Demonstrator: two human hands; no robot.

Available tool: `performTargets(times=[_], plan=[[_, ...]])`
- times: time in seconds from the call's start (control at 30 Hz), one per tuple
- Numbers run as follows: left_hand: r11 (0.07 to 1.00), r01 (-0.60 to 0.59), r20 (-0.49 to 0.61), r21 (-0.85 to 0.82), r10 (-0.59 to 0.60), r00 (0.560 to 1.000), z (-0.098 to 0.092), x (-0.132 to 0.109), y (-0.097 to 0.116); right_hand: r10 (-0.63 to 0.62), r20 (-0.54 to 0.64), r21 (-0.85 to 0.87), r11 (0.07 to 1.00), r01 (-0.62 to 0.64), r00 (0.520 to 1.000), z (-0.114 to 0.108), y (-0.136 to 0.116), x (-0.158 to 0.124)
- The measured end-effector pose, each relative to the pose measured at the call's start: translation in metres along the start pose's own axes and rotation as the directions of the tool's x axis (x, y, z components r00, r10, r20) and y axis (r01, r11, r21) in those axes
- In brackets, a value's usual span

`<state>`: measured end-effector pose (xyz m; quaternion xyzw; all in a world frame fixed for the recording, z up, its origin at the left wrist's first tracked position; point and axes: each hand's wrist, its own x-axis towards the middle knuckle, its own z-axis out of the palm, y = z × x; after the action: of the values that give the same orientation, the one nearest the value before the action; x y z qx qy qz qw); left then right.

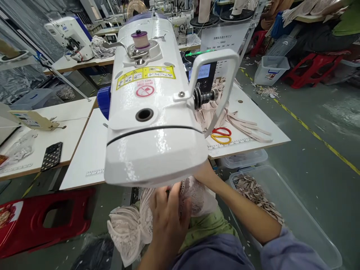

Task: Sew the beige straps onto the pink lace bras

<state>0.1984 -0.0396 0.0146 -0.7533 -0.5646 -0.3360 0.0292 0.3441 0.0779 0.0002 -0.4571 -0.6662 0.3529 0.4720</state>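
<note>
A pale pink lace bra [126,230] lies across my lap below the sewing machine [157,157]; one cup hangs at the left and another shows between my hands. My left hand [168,213] has its fingers bent over the lace, thumb toward the right-hand cup, with the fingertips partly hidden under the machine head. My right hand [204,173] is at the far side of that cup, close to the table edge. Its fingers are out of sight behind the machine and the lace.
Scissors [222,135] and pale fabric strips [239,123] lie on the table right of the machine. Below stands a clear bin [298,210] with fabric scraps. A red stool [47,221] is at the left, and a phone [52,155] lies on the neighbouring table.
</note>
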Motion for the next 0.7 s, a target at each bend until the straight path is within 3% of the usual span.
performTargets(times=[0.1,0.17,0.27,0.33,0.4,0.53,0.7], plan=[[0.917,0.249,0.02,-0.312,-0.255,0.967,0.006,-0.007,-0.017,0.034,-0.08,0.091,0.996,-0.026,0.996,-0.006,0.003,-0.02],[0.726,0.415,0.148,-0.548,-0.404,0.903,0.013,-0.008,-0.024,0.051,-0.078,0.12,0.992,-0.041,0.996,-0.008,0.005,-0.034],[0.421,0.541,0.343,-0.728,-0.46,0.819,0.019,-0.003,-0.027,0.077,-0.031,0.149,0.986,-0.071,0.997,-0.008,0.004,-0.048],[0.325,0.577,0.4,-0.749,-0.473,0.785,0.018,0.001,-0.025,0.077,-0.018,0.136,0.988,-0.074,0.997,-0.008,0.001,-0.053],[0.278,0.602,0.398,-0.749,-0.538,0.743,0.016,0.003,-0.022,0.048,-0.017,0.115,0.992,-0.046,0.999,-0.008,-0.002,-0.055],[0.239,0.561,0.266,-0.793,-0.693,0.671,0.011,0.006,-0.015,0.006,-0.014,0.081,0.997,-0.005,1.0,-0.009,-0.006,-0.054],[0.316,0.506,0.174,-0.803,-0.687,0.705,0.009,0.008,-0.013,0.041,-0.013,0.066,0.997,-0.04,0.999,-0.009,-0.008,-0.055]])
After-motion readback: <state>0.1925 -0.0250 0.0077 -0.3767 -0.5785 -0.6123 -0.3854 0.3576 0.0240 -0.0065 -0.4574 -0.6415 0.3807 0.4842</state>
